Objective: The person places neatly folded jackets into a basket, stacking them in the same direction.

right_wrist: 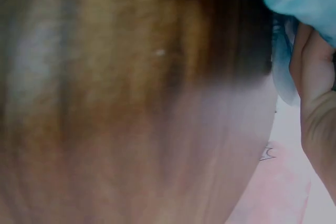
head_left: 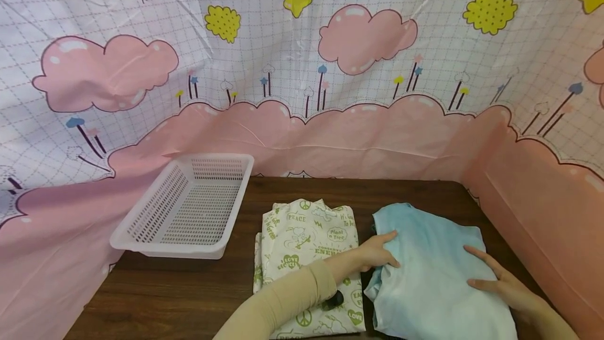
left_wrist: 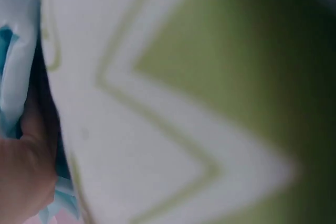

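Left grip (head_left: 375, 252) at cloth's (head_left: 434, 277) near edge, tucked fingers hidden — cannot tell if clasped; right grip (head_left: 508, 283) loosely spread opposite, presumably steadying it.

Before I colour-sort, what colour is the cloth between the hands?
The cloth is pale blue and whitish, clearest in head view.

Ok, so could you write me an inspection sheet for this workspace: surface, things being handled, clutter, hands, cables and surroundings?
Surface: dark brown table with wood grain.
Job's things: bulky pale blue cloth at the table's right.
Clutter: folded green-printed cloth mid-table; white perforated basket at the left; small black object by the left sleeve, identity unclear.
Hands: left hand at the pale blue cloth's left edge, grip unclear; right hand at its right side, visible fingers straight.
Cables: nothing seen.
Surroundings: cloud-patterned curtain behind and at both sides.
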### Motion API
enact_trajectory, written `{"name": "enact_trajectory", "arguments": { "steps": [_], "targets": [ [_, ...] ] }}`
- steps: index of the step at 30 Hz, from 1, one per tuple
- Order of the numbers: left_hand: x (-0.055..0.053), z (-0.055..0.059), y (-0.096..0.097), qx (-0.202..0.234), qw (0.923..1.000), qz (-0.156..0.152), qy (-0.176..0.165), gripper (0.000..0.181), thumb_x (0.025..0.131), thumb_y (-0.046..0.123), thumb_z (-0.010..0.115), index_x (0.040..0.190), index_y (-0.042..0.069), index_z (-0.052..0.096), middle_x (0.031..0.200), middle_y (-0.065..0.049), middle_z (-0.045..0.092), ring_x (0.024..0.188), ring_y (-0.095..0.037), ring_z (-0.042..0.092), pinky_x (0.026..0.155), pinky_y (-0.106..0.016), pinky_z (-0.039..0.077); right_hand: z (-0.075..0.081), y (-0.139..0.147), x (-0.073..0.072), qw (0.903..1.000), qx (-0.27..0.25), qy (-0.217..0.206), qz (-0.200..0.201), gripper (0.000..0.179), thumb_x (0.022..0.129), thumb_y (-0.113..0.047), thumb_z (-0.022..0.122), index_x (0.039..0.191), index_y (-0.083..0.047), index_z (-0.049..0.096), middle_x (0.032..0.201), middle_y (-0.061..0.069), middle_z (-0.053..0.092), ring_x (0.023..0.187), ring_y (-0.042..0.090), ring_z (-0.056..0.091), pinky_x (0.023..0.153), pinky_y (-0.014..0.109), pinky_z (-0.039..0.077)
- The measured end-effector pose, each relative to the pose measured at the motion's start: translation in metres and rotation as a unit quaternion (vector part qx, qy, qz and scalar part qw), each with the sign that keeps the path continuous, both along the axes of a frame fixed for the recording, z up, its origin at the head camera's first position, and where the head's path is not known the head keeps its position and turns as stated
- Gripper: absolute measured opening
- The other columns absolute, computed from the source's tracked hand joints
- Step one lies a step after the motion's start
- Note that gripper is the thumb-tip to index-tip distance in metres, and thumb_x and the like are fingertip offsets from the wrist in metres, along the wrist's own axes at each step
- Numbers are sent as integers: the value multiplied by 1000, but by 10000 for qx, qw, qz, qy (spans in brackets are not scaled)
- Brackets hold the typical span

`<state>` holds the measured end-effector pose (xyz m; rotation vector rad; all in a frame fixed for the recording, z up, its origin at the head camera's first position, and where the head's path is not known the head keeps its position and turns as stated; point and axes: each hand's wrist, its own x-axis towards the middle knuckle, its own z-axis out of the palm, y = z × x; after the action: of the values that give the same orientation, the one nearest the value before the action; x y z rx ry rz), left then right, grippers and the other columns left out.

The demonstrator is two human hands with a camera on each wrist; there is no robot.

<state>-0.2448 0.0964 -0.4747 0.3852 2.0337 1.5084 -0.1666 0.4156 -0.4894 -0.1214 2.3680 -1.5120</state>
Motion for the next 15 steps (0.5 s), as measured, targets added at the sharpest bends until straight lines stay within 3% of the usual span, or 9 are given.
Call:
{"name": "enact_trajectory", "arguments": {
  "steps": [1,5,6,8,11,13,15],
  "targets": [
    [-1,1,0,32,10000,31,17,80,85,-1,73,151,28,39,155,-7,36,47,-16,26,48,-31,29,1,-1,0,10000,-33,86,-10,80,99,-14,55,159,-23,3,158,19,-24,136,57,-18,91,81,8],
    [-2,6,0,26,9997,121,216,80,84,1,74,150,31,40,155,-7,36,47,-12,26,46,-29,30,7,-3,-1,9990,-118,420,-28,79,99,-12,55,159,-26,5,160,8,-22,139,50,-19,90,79,9],
    [-3,8,-1,25,9995,120,276,81,85,1,74,151,32,40,155,-7,36,47,-12,26,46,-28,30,9,-4,-1,9988,-94,475,-28,79,100,-13,55,159,-26,5,160,6,-21,142,42,-18,91,79,10],
    [-3,12,-2,73,9992,115,373,81,84,1,74,151,33,39,156,-7,35,45,-12,26,45,-28,30,12,-5,-1,9982,93,593,-25,78,100,-15,54,159,-28,4,160,5,-16,146,21,-1,95,71,22],
    [-3,20,-6,119,9987,84,487,83,85,1,74,151,35,38,157,-6,33,43,-14,23,44,-27,29,20,-8,-3,9976,197,663,10,77,102,-17,53,159,-29,4,159,4,-11,127,-13,22,94,54,39],
    [-4,27,-10,131,9980,48,619,83,85,2,74,151,36,37,157,-1,33,55,-10,44,48,-28,33,27,-11,-4,9966,329,761,-1,76,102,-18,53,159,-30,4,158,1,-7,108,-22,29,85,37,45],
    [-3,35,-16,122,9970,4,768,83,85,4,75,151,36,36,157,4,32,90,-10,60,56,-28,37,35,-16,-5,9962,292,822,5,76,102,-18,53,159,-30,5,158,-3,-6,108,-22,31,82,29,45]
  ]
}}
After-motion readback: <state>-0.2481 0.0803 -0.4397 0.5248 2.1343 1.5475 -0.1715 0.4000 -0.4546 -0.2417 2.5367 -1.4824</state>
